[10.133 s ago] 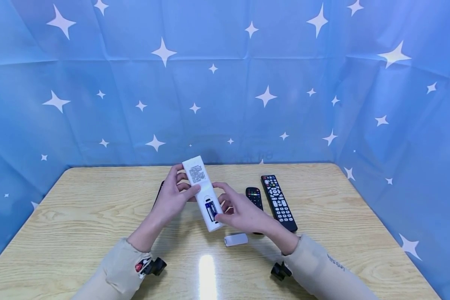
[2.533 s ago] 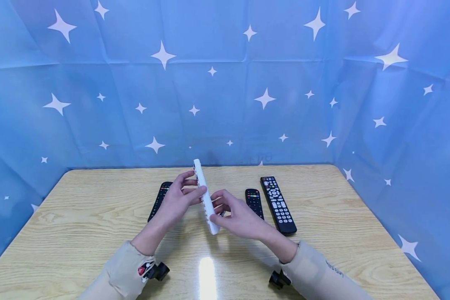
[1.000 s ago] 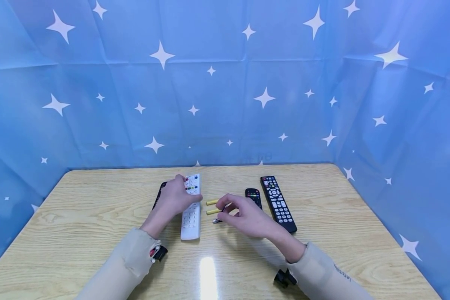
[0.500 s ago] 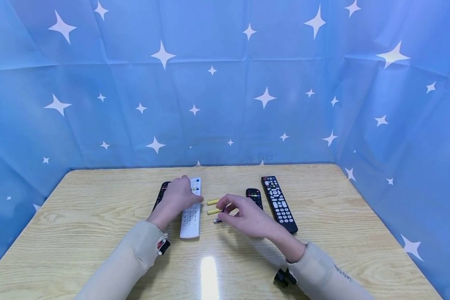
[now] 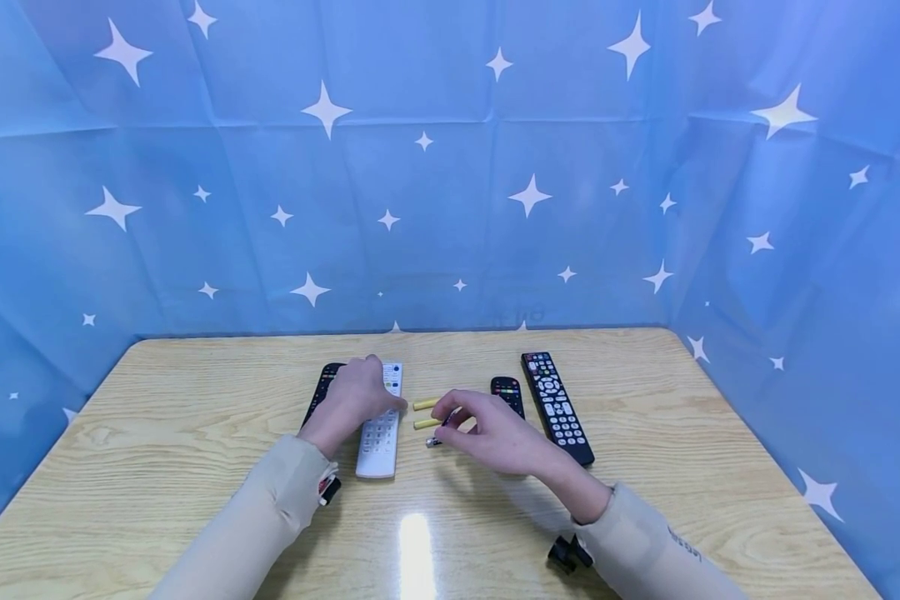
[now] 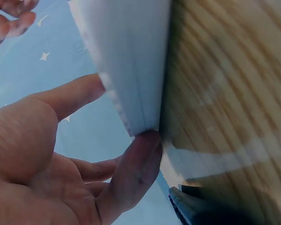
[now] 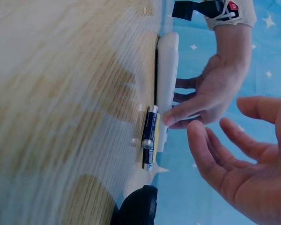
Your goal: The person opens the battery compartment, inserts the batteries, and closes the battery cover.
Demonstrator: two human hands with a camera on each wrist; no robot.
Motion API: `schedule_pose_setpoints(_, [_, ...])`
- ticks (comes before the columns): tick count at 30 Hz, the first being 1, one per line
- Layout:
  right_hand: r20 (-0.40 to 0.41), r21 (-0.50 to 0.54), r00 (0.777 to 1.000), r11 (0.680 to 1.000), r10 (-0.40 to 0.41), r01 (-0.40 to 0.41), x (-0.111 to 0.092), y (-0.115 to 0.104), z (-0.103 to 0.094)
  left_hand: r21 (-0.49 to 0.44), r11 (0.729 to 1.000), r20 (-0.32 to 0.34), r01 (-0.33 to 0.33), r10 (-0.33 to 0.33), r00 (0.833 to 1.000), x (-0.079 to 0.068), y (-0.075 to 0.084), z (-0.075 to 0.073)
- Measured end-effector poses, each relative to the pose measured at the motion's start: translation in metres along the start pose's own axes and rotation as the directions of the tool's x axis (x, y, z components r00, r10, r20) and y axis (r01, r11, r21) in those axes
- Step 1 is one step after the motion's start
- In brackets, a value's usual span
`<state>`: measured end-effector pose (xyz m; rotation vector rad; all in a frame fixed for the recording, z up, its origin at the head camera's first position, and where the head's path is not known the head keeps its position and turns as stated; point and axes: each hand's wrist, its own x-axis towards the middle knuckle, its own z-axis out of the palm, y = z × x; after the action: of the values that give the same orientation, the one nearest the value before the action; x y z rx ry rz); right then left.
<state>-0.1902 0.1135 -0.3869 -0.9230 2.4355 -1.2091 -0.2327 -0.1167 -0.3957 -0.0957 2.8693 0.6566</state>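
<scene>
My left hand (image 5: pixel 354 392) grips a white remote control (image 5: pixel 378 446) from above as it lies buttons up on the table. The thumb touches one long side and the fingers reach round the far end in the left wrist view. Right of it lie yellow batteries (image 5: pixel 425 405) and, closer to me, a battery with a silver end (image 5: pixel 435 442). Over these hovers my right hand (image 5: pixel 495 429), fingers loosely bent, nothing between them. The right wrist view shows dark blue batteries (image 7: pixel 150 129) beside the white remote, apart from the fingertips.
A black remote (image 5: pixel 322 387) lies left of the white one, partly behind the left hand. To the right lie a small black remote (image 5: pixel 506 390), partly covered by the right hand, and a longer black remote (image 5: pixel 555 400). A blue star curtain (image 5: pixel 450 208) hangs behind the table.
The white remote, earlier held up with its battery compartment open, now lies buttons up. In the last second the left hand slid it slightly towards me; the right hand stayed put.
</scene>
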Motion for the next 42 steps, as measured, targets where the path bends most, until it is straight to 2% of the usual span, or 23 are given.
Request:
schedule_pose_setpoints(8, [0.008,0.005,1.0,1.0,-0.009,0.009,-0.001,0.0,-0.001,0.034,0.999,-0.018,-0.02,0.02,1.0,-0.004,-0.002,0.0])
schedule_pose_setpoints(17, [0.007,-0.016,1.0,1.0,-0.019,0.019,-0.002,0.002,-0.003,0.108,0.992,-0.114,-0.059,0.071,0.991,-0.011,-0.013,-0.008])
schedule_pose_setpoints(24, [0.006,-0.016,1.0,0.999,-0.031,0.031,-0.002,0.003,-0.003,0.163,0.985,-0.165,-0.058,0.085,0.983,-0.016,-0.026,-0.017])
schedule_pose_setpoints(31, [0.003,-0.024,1.0,0.999,-0.029,0.029,-0.003,0.004,-0.005,0.222,0.975,-0.134,-0.019,0.05,0.99,-0.018,-0.039,-0.021])
schedule_pose_setpoints(37, [0.007,-0.013,1.0,1.0,-0.021,0.021,-0.003,0.005,-0.006,0.218,0.975,-0.079,0.039,-0.022,0.997,-0.016,-0.047,-0.021])
schedule_pose_setpoints(42, [0.014,-0.016,1.0,1.0,-0.016,0.017,-0.003,0.005,-0.005,0.216,0.976,-0.054,0.042,-0.031,0.998,-0.014,-0.053,-0.02])
